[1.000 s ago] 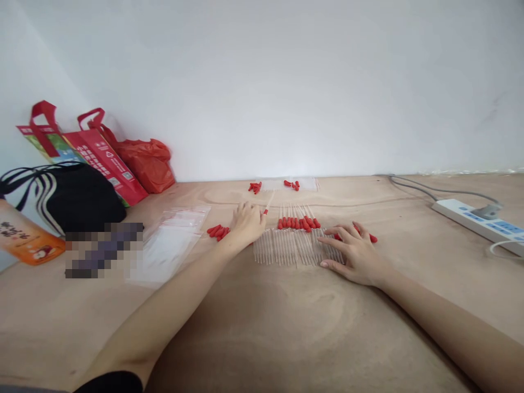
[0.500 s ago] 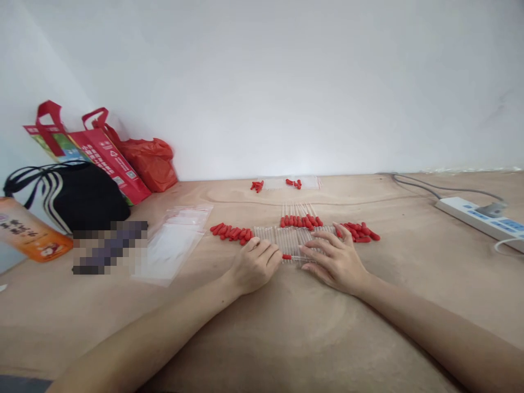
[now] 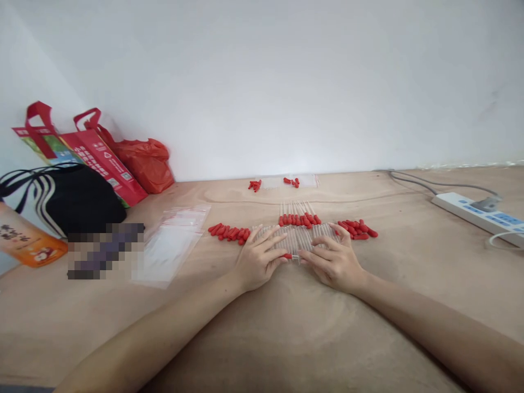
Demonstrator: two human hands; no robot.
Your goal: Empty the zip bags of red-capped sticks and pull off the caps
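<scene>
Between my hands a red rubber bulb (image 3: 287, 256) meets the end of a thin glass dropper tube (image 3: 295, 257). My left hand (image 3: 258, 262) pinches the bulb with thumb and finger, its other fingers stretched over the tubes. My right hand (image 3: 334, 266) grips the tube, most of which its fingers hide. Under and beyond both hands lies a row of bare glass tubes (image 3: 301, 239). Just behind them, several droppers with red bulbs fitted (image 3: 298, 219) lie side by side. Loose red bulbs are heaped to the left (image 3: 229, 232) and right (image 3: 360, 229).
Clear zip bags (image 3: 170, 248) lie on the wooden table at left. Near the wall is another bag (image 3: 270, 182) with tubes and red bulbs. A black drawstring bag (image 3: 84, 199), red bags (image 3: 141, 164) and an orange packet (image 3: 35, 245) stand far left. A power strip (image 3: 475, 210) lies right.
My left hand's fingers have uncurled and spread forward over the tubes. The hands are closer together, and less of the held tube shows between them. The view has shifted slightly.
</scene>
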